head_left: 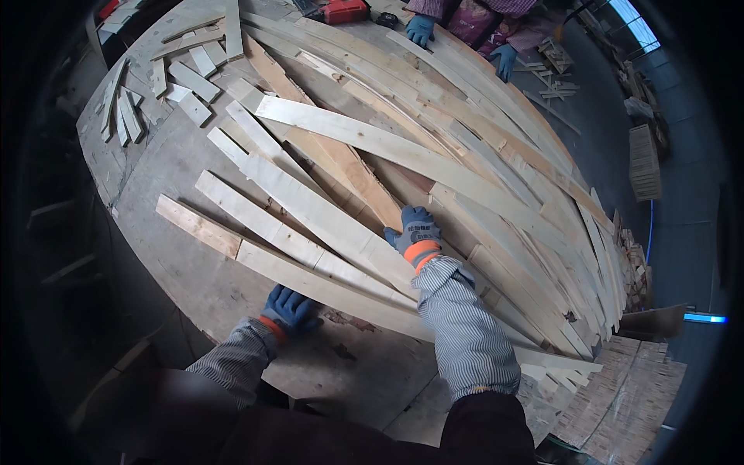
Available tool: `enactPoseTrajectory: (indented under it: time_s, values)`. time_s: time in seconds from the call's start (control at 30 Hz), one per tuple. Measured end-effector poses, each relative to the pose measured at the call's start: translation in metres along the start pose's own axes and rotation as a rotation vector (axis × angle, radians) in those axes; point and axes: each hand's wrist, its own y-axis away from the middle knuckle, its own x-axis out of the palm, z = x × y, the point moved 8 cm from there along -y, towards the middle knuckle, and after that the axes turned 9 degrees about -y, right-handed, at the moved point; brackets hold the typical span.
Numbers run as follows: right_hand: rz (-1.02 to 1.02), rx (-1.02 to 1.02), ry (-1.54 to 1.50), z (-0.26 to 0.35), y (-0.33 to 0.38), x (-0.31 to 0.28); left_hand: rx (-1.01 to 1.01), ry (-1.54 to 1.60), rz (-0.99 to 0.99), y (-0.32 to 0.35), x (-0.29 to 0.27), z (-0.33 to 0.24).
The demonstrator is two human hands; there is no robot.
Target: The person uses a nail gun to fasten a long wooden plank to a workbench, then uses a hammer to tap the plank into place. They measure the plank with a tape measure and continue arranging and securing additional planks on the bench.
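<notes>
My right hand (416, 232), in a blue-grey glove with an orange cuff, grips the near end of a long brownish wooden plank (329, 128). Its thumb shows on the left side of that end. Around it lie long pale wooden strips (325, 194), some crossing or overlapping. My left hand (288, 310), gloved the same way, rests on the table by the near edge of the front strip (310, 273). Its fingers are apart and slightly bent, with nothing visible held in them. What lies beneath my right palm is hidden.
The table (147, 182) carries several short wood pieces (194, 81) at the far left. Across it stands another person with gloved hands (420, 31) near the strips. A red tool (345, 11) lies at the far edge. Stacked boards (620, 399) stand at the near right.
</notes>
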Motion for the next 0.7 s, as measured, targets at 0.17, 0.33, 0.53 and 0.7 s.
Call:
enactPoseTrajectory:
  time_s: [0.17,0.33,0.53,0.7]
  values:
    - [-0.167,-0.018,0.115,-0.005,-0.012,-0.015,-0.01,0.007,0.024,0.003,0.007,0.005]
    - [-0.032,0.053,0.061,-0.004,-0.001,-0.003,0.049,0.026,0.034,0.013,0.022,0.01]
    - [-0.48,-0.151,0.233,-0.029,-0.019,-0.095,0.066,0.007,-0.036,0.009,0.011,0.01]
    - [-0.368,-0.063,0.253,-0.066,-0.053,-0.165,0.033,0.033,-0.045,0.01,0.002,0.008]
